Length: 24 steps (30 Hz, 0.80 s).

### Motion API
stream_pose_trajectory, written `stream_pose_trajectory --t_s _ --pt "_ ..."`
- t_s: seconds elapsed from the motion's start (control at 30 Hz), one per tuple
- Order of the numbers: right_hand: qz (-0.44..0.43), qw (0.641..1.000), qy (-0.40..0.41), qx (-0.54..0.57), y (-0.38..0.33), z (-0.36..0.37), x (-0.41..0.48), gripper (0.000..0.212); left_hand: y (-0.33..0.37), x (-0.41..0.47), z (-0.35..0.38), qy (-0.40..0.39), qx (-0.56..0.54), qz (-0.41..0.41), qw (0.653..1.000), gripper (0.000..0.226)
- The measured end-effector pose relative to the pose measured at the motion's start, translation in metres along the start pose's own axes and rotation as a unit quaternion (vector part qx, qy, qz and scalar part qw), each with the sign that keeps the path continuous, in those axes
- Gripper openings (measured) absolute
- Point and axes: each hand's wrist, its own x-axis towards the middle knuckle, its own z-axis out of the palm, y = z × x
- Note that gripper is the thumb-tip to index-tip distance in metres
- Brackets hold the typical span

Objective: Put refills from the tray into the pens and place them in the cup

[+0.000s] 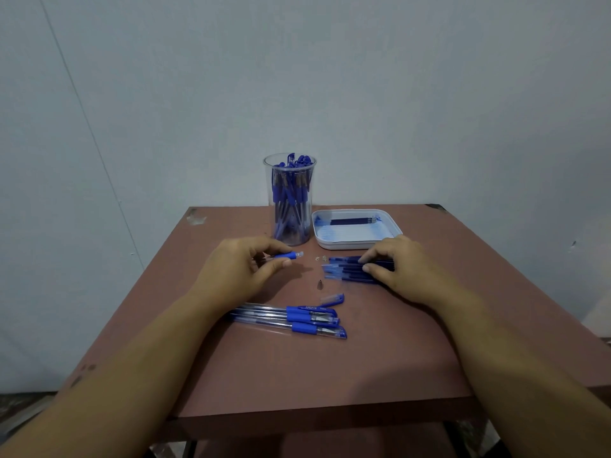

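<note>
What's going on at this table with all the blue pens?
A person is refilling pens. Their left hand holds an opened pen barrel, while the right hand touches a pile of loose refills beside the tray; whether it has pinched one is unclear. A loose cap and metal tip lie on the table. The cup is already full of finished pens, and three capped pens wait nearer the person.
</note>
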Motion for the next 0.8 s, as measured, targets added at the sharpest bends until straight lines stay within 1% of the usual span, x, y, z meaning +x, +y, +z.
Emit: stream_pose_trajectory --t_s 0.1,0.23,0.3,0.37,0.43,0.53,0.57,0.67,0.8 --pt "0.000 1.000 -0.008 -0.011 -0.001 0.001 0.000 0.010 0.002 -0.001 0.000 -0.004 0.005 0.006 1.000 0.024" --pt "-0.009 1.000 0.000 -0.019 -0.004 0.000 0.000 0.010 0.000 0.000 0.001 -0.004 0.004 0.012 1.000 0.038" --pt "-0.014 1.000 0.009 0.005 -0.006 -0.001 0.001 0.013 0.000 0.000 0.001 -0.001 0.004 0.018 1.000 0.038" --pt "-0.017 0.999 0.015 0.035 -0.008 -0.003 0.002 0.021 0.000 0.001 0.001 0.000 0.006 0.023 1.000 0.037" --pt "-0.020 0.999 0.016 0.047 -0.012 -0.006 0.007 0.022 0.000 0.001 0.000 0.002 0.005 0.025 1.000 0.036" --pt "-0.025 0.999 0.004 0.024 -0.016 -0.015 0.021 0.009 -0.001 0.002 -0.001 0.000 0.012 0.028 1.000 0.035" --pt "-0.027 1.000 -0.002 0.011 -0.016 -0.018 0.027 0.008 -0.002 0.002 -0.001 -0.001 0.014 0.028 0.999 0.034" --pt "-0.026 0.999 -0.022 -0.026 -0.012 -0.021 0.047 0.013 -0.006 0.003 -0.001 -0.004 0.017 0.028 0.999 0.035" --pt "-0.001 0.998 -0.048 -0.044 -0.001 -0.015 0.080 0.018 -0.010 0.004 0.000 -0.003 0.017 0.020 1.000 0.034"
